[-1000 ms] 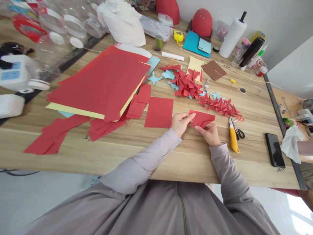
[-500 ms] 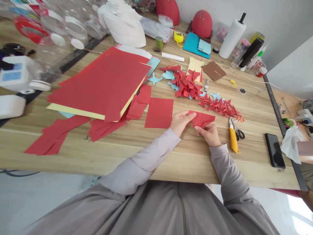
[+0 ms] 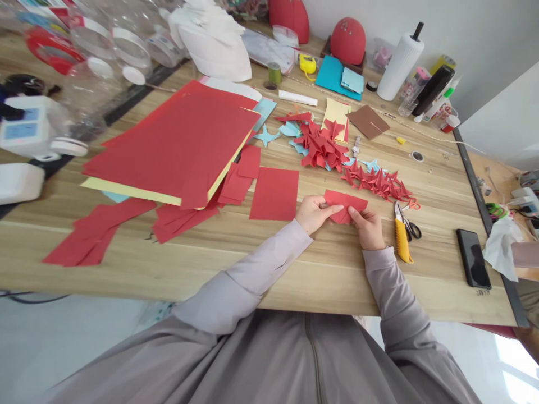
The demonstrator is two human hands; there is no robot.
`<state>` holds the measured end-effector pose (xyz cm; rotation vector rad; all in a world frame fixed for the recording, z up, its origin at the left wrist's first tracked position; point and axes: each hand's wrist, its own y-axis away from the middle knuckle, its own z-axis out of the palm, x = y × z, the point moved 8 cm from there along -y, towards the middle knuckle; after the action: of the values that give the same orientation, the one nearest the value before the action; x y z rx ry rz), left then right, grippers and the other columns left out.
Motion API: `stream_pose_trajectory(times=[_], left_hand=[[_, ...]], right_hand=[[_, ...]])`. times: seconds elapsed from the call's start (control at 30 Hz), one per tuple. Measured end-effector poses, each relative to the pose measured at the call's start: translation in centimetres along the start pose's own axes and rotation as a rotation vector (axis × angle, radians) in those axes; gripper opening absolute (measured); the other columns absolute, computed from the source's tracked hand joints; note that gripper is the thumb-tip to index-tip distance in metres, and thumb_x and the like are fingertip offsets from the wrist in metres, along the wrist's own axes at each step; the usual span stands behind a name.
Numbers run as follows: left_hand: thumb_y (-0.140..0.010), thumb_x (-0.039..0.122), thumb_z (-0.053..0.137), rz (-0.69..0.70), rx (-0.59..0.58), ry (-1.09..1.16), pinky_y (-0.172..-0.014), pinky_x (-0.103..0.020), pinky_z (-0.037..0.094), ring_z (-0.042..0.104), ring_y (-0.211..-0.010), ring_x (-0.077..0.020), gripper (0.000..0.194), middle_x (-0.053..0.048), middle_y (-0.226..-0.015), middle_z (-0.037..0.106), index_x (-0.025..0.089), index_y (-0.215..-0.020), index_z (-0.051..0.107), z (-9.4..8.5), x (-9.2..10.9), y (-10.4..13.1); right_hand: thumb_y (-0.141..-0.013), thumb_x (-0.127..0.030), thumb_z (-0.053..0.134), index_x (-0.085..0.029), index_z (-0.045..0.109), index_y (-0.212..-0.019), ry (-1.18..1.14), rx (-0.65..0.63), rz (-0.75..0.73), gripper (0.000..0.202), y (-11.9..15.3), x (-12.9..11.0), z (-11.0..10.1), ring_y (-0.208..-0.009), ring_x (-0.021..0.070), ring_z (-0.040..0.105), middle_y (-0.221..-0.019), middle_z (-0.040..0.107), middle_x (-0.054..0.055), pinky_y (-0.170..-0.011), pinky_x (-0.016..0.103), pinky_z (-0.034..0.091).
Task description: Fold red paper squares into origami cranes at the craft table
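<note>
Between my two hands is a piece of folded red paper [image 3: 346, 200], held just above the wooden table. My left hand [image 3: 314, 213] pinches its left side, the thumb lying across the front. On the right side my right hand [image 3: 367, 225] grips it, thumb pressed near the middle; the fingers behind the paper are hidden. A flat red paper square [image 3: 274, 194] lies left of my left hand. Beyond my hands are a row of folded red paper stars [image 3: 377, 182] and a heap of red folded pieces [image 3: 322, 145] mixed with light blue ones.
A large stack of red sheets [image 3: 177, 140] and red offcuts [image 3: 99, 233] cover the left. A yellow-handled cutter [image 3: 403, 238] and scissors [image 3: 413, 229] lie right of my right hand, a phone [image 3: 473, 258] farther right. Clear plastic jars [image 3: 130, 47] stand back left.
My right hand has shifted slightly right and its thumb has moved up to the middle of the red paper. The paper's lower flap now looks flatter. My left thumb reaches further across.
</note>
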<state>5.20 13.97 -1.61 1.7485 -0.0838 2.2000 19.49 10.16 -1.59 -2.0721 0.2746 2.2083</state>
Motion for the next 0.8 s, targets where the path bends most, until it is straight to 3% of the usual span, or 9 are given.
stream_pose_trajectory(times=[0.07, 0.13, 0.27, 0.37, 0.5, 0.6, 0.73, 0.8], left_hand=[[-0.064, 0.047, 0.074, 0.014, -0.002, 0.0, -0.043, -0.027, 0.049, 0.059, -0.048, -0.0151, 0.038, -0.003, -0.057, 0.063, 0.011, -0.072, 0.065, 0.0, -0.2, -0.2], [-0.072, 0.044, 0.066, 0.065, 0.029, 0.0, -0.047, -0.028, 0.052, 0.062, -0.056, -0.0165, 0.036, -0.005, -0.067, 0.066, 0.012, -0.087, 0.065, -0.4, -0.1, -0.5], [-0.075, 0.023, 0.062, 0.373, 0.143, -0.225, -0.072, -0.032, 0.056, 0.064, -0.093, -0.0199, 0.047, -0.011, -0.111, 0.064, 0.018, -0.121, 0.054, -1.6, 2.1, 0.0], [-0.07, 0.012, 0.064, 0.655, 0.149, -0.56, -0.09, -0.039, 0.049, 0.052, -0.116, -0.0234, 0.044, -0.01, -0.127, 0.054, 0.022, -0.113, 0.063, -0.8, 4.1, 1.3], [-0.074, 0.012, 0.063, 0.836, 0.064, -0.693, -0.099, -0.045, 0.042, 0.051, -0.115, -0.0238, 0.017, -0.007, -0.121, 0.059, 0.023, -0.082, 0.073, 0.7, 5.1, 2.6], [-0.08, 0.022, 0.063, 0.743, 0.073, -0.562, -0.094, -0.041, 0.047, 0.059, -0.104, -0.0219, 0.01, -0.009, -0.106, 0.067, 0.02, -0.078, 0.072, 0.4, 5.1, 2.3], [-0.08, 0.032, 0.062, 0.41, 0.093, -0.297, -0.075, -0.032, 0.053, 0.066, -0.079, -0.0183, 0.02, -0.008, -0.086, 0.072, 0.015, -0.087, 0.071, -1.1, 3.1, 0.5], [-0.077, 0.033, 0.065, 0.306, 0.095, -0.219, -0.069, -0.029, 0.053, 0.066, -0.074, -0.0173, 0.024, -0.006, -0.082, 0.072, 0.014, -0.09, 0.071, -1.5, 2.0, -0.2]], right_hand=[[-0.067, -0.044, 0.074, -0.017, 0.07, -0.072, -0.019, 0.037, 0.013, 0.028, -0.1, 0.3, -0.3, -0.048, 0.0095, 0.05, -0.059, 0.065, -0.002, -0.049, 0.024, 0.042], [-0.066, -0.045, 0.074, -0.016, 0.067, -0.067, -0.034, 0.104, 0.025, 0.03, -0.2, 0.4, -0.9, -0.046, 0.0099, 0.05, -0.055, 0.063, -0.002, -0.047, 0.024, 0.042], [-0.061, -0.046, 0.076, -0.017, 0.065, -0.066, -0.111, 0.219, 0.066, 0.032, -0.3, 0.5, -1.9, -0.043, 0.0103, 0.051, -0.054, 0.064, -0.002, -0.044, 0.024, 0.042], [-0.057, -0.045, 0.079, -0.017, 0.064, -0.064, -0.128, 0.215, 0.126, 0.033, -0.2, 0.7, -1.8, -0.041, 0.0109, 0.052, -0.051, 0.063, -0.002, -0.042, 0.024, 0.042], [-0.059, -0.047, 0.078, -0.016, 0.064, -0.062, -0.1, 0.135, 0.166, 0.034, 0.2, 0.6, -0.9, -0.042, 0.0114, 0.054, -0.05, 0.062, -0.001, -0.042, 0.024, 0.042], [-0.068, -0.055, 0.069, -0.016, 0.065, -0.064, -0.11, 0.105, 0.119, 0.039, 0.2, 0.0, -0.7, -0.043, 0.0105, 0.053, -0.051, 0.061, 0.0, -0.044, 0.024, 0.042], [-0.072, -0.052, 0.066, -0.017, 0.063, -0.065, -0.028, 0.229, -0.026, 0.036, 0.1, -1.0, -2.2, -0.046, 0.0091, 0.051, -0.054, 0.059, -0.002, -0.045, 0.022, 0.04], [-0.071, -0.049, 0.068, -0.018, 0.063, -0.068, 0.04, 0.289, -0.1, 0.032, 0.2, -1.5, -2.8, -0.053, 0.0101, 0.054, -0.06, 0.061, -0.002, -0.05, 0.023, 0.042]])
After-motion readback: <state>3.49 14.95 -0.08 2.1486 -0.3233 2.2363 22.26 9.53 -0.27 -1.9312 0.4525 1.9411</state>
